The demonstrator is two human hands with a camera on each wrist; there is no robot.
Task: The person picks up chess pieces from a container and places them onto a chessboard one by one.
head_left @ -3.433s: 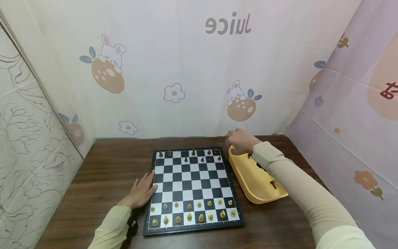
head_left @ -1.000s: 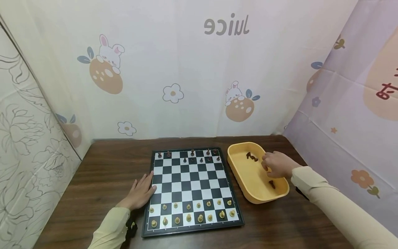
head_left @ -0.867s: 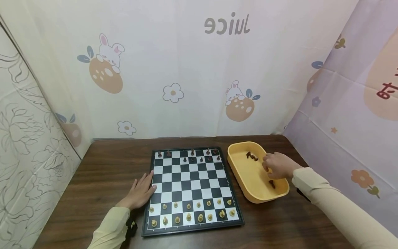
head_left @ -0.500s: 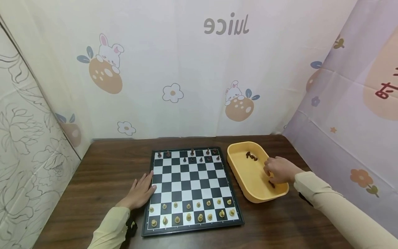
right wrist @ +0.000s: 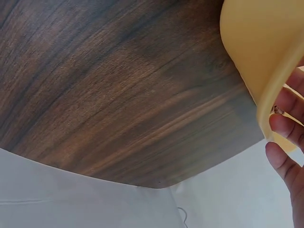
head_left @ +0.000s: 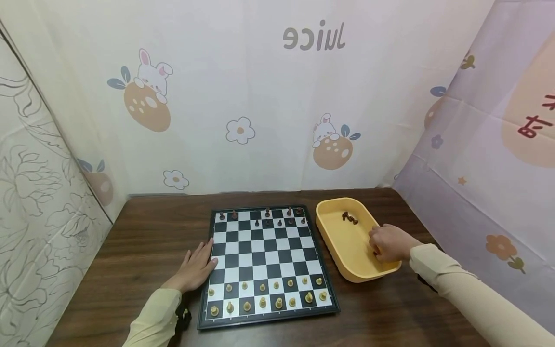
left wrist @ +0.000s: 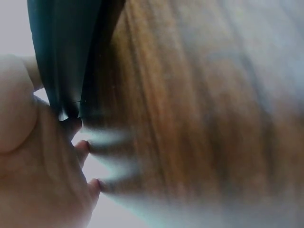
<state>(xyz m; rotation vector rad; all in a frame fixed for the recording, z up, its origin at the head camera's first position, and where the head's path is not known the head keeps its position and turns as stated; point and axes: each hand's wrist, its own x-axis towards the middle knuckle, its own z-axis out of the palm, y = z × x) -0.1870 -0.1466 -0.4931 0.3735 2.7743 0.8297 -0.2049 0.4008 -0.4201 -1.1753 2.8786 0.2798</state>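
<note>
My right hand (head_left: 392, 242) reaches over the right rim of a yellow tray (head_left: 333, 248), fingers bent down inside it. In the right wrist view the thumb (right wrist: 281, 159) and forefinger (right wrist: 287, 127) stand apart near the rim, with a small brown piece (right wrist: 278, 110) showing beyond the fingers. Brown chess pieces (head_left: 350, 218) lie in the tray's far end. My left hand (head_left: 195, 270) rests flat with fingertips on the left edge of a chessboard (head_left: 264, 248). Light chess pieces (head_left: 262, 302) fill its two near rows; dark chess pieces (head_left: 267, 213) stand along the far rows.
The board and tray stand side by side on a dark wooden table (head_left: 147, 231). A patterned cloth (head_left: 243, 96) hangs behind the table, and another cloth (head_left: 459, 193) closes off the right side.
My right hand has swung from above the tray's far end down into its near right part, shifting nearer over the last second. It now covers the chess piece there. The left hand stays put.
</note>
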